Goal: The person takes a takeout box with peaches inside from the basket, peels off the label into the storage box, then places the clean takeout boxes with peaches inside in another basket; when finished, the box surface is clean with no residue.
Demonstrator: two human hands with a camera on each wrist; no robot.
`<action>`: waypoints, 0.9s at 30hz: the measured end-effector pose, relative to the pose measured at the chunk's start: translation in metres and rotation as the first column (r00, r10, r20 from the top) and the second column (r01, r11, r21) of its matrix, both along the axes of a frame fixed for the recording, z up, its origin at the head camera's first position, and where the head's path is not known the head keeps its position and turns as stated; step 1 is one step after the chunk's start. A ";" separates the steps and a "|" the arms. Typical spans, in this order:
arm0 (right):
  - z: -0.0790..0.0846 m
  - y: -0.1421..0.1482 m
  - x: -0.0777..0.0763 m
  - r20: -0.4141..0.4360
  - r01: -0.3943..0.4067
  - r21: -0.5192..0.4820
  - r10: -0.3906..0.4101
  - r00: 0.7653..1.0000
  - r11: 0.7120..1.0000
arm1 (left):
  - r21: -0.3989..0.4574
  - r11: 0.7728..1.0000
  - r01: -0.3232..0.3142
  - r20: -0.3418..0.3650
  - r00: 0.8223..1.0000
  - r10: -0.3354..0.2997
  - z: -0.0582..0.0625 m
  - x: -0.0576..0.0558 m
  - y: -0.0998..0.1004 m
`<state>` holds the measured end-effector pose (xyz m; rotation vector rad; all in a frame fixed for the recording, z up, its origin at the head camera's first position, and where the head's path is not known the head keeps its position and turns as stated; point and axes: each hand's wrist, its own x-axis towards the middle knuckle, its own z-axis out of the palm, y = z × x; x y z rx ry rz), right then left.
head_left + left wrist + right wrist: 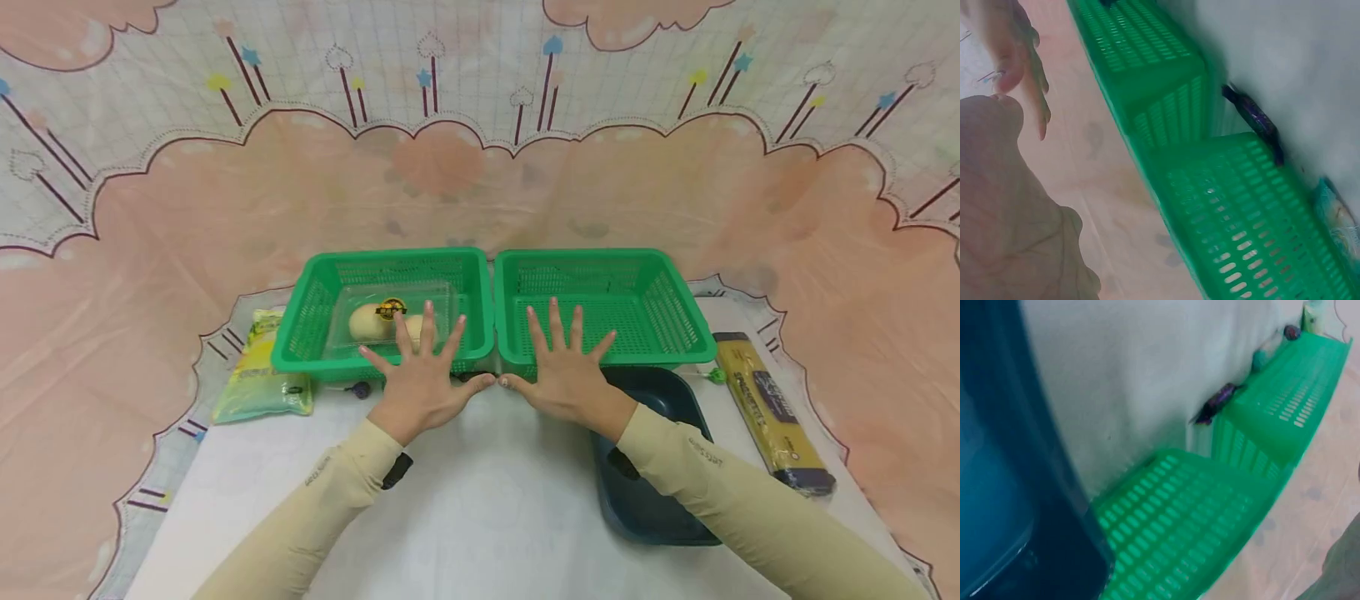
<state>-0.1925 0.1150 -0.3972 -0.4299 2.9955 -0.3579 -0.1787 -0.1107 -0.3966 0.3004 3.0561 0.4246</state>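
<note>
My left hand (423, 387) hovers with straight, spread fingers in front of the left green basket (393, 257). Its fingertips overlap, in the head view, a clear plastic box (348, 293) holding two pale round buns (369, 322). My right hand (566, 382) has its fingers spread too, before the right green basket (626, 321), which has nothing in it. The thumb tips nearly meet; whether they touch I cannot tell. Neither hand holds anything. In the left wrist view the left palm (1010, 212) fills the left side.
A dark blue tray (652, 529) lies under the right forearm. To the right is a spaghetti pack (776, 417); to the left, a yellow-green bag (262, 375). A small purple wrapped item (1217, 403) lies by the baskets' near side. A patterned cloth (480, 192) hangs behind.
</note>
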 end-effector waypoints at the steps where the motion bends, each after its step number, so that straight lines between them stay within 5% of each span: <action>1: 0.000 0.000 0.000 0.004 -0.001 0.000 0.001 1.000 1.000 | 0.002 1.000 -0.001 0.001 1.000 0.001 -0.001 -0.001 0.000; 15: 0.003 0.003 -0.009 0.039 0.033 0.033 -0.034 0.999 0.999 | 0.024 1.000 -0.012 0.018 1.000 0.011 -0.003 -0.003 -0.003; 21: 0.006 0.007 -0.011 0.001 0.021 -0.011 -0.021 1.000 1.000 | 0.006 1.000 -0.007 -0.146 0.989 0.008 0.002 -0.006 -0.005; 27: 0.012 0.010 -0.015 -0.016 0.000 -0.132 -0.002 1.000 0.991 | 0.173 0.985 0.000 -0.357 0.932 0.063 0.003 -0.005 -0.012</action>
